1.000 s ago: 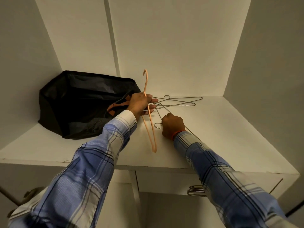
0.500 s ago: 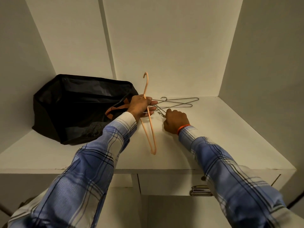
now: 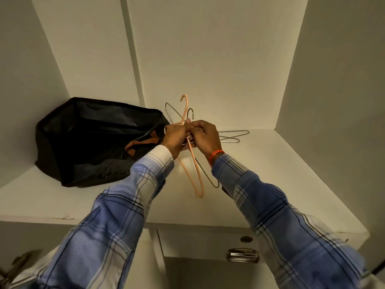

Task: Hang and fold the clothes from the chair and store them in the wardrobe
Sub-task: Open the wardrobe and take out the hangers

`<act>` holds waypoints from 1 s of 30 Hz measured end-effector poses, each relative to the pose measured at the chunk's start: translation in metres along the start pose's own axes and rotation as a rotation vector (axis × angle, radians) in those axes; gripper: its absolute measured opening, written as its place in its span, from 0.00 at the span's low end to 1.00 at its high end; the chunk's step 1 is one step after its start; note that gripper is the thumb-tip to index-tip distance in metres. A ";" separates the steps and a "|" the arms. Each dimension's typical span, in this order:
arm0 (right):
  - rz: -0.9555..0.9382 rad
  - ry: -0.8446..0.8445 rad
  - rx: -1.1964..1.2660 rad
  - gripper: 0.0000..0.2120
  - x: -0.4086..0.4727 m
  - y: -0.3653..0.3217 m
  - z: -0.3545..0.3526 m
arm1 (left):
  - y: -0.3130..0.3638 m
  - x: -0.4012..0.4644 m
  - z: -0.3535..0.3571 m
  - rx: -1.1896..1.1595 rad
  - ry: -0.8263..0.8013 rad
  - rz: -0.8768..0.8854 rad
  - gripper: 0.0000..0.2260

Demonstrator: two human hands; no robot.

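Above the wardrobe shelf [image 3: 270, 184], both hands' fingers [image 3: 200, 130] around raised hangers [image 3: 194, 163].

Bare metal hanger [image 3: 233, 136], matt white shelf [image 3: 270, 174]

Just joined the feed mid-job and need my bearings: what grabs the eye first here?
The two hands meet at the centre of the wardrobe shelf: the left hand and right hand together grip a bunch of hangers, the peach hanger the most vivid, its hook pointing up. A black bag with orange-brown straps sits to the left on the shelf, and more metal hangers lie flat just right of the hands.
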State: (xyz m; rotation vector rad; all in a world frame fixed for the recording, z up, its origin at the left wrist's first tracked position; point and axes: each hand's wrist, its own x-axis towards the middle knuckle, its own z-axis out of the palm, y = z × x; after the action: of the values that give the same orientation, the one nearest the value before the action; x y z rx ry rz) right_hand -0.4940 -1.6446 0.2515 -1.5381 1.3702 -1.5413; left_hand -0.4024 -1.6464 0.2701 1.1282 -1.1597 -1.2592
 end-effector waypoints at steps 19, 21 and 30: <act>0.112 -0.199 -0.755 0.12 0.080 0.107 -0.024 | 0.007 0.041 0.013 -0.180 0.020 -0.140 0.07; 0.041 -0.248 -0.904 0.14 0.094 0.112 -0.016 | 0.005 0.048 0.012 -0.197 0.013 -0.167 0.08; -0.109 -0.388 -1.218 0.13 0.118 0.135 0.008 | -0.001 0.066 0.016 -0.121 -0.027 -0.152 0.06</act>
State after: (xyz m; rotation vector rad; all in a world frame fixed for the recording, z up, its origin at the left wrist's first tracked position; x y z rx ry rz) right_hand -0.5436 -1.7969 0.1714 -2.4119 2.1125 -0.2600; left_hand -0.4194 -1.7125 0.2712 1.1280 -1.0182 -1.4455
